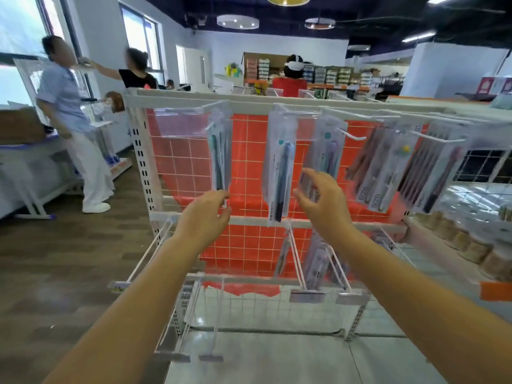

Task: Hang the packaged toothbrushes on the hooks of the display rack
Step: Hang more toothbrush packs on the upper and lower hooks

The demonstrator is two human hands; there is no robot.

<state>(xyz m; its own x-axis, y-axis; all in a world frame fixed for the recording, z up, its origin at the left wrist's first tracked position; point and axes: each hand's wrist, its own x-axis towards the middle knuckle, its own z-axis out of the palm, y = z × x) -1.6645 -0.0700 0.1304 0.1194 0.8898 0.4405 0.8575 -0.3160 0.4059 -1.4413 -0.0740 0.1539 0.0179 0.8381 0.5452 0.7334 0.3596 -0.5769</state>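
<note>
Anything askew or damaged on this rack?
Yes. The red backing sheet behind the wire grid ends in a ragged, torn-looking bottom edge. The toothbrush packs on the upper right hooks hang tilted, not plumb, though the wide lens may add to that.

Lettering mostly blurred. Printed sideways at the foot of two clear toothbrush packs point(372, 173) on the upper right hooks: what reads as "6cm", twice. Sideways on the foot of the centre pack point(279, 173): a word beginning "Han", remainder illegible. Price-tag holders point(307, 296) on the lower hooks: print unreadable.
</note>
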